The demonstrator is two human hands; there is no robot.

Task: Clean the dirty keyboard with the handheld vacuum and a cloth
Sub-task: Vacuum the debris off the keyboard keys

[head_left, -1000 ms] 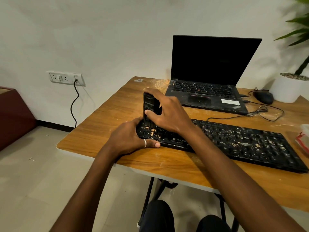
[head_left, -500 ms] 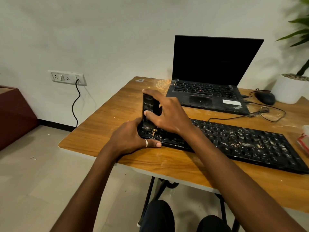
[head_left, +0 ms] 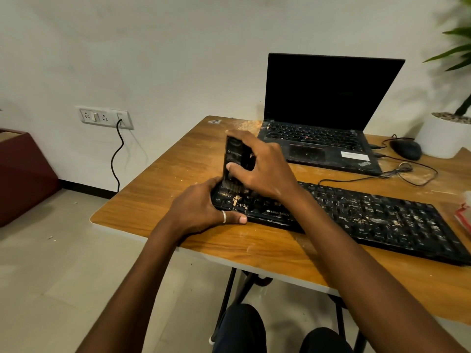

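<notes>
A wooden table with a pale edge stands against a plain white wall; its top is scuffed and dusted with crumbs, thickest near the back by the laptop. The keyboard lies along the near side, black, with pale debris scattered over its keys. The left hand grips the keyboard's left end, fingers curled over the far edge and the thumb, wearing a ring, lying along the front edge. The right hand wraps its fingers round the vacuum, which stands upright with its lower end on the keys at the left end.

The laptop is open, its screen dark. To its right sit a mouse and a white pot holding a green plant, with a cable looped on the table between the mouse and the keyboard. A socket plate is on the wall to the left, with a black cord hanging down to the grey tiled floor. A maroon cabinet stands at the left edge.
</notes>
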